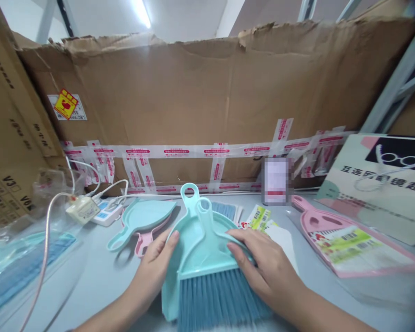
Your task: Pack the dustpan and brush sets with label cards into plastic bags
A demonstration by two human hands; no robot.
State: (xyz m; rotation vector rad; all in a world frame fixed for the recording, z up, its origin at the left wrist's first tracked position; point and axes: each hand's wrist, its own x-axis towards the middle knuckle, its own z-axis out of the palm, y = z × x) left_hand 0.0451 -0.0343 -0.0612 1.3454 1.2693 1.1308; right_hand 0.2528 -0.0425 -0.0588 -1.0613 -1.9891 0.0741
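Note:
In the middle of the head view a turquoise hand brush (pixel 210 251) with blue bristles lies over a matching turquoise dustpan (pixel 170 290). My left hand (pixel 157 258) grips the dustpan's left edge, its thumb on the rim. Around the right side, my right hand (pixel 263 258) is closed on the brush, with the fingers over its shoulder; whether it also holds the dustpan's rim behind is hidden. Both loop handles point away from me. Just behind sit another blue-bristled brush (pixel 223 211), partly covered, and green-and-white label cards (pixel 259 216).
At left are a turquoise dustpan (pixel 147 216) over a pink one, a power strip (pixel 107 212) with cables, and a bagged turquoise brush (pixel 31 258). A bagged pink dustpan set (pixel 352 240) and a printed bag (pixel 376 184) lie right. A large cardboard box (pixel 193 106) stands behind.

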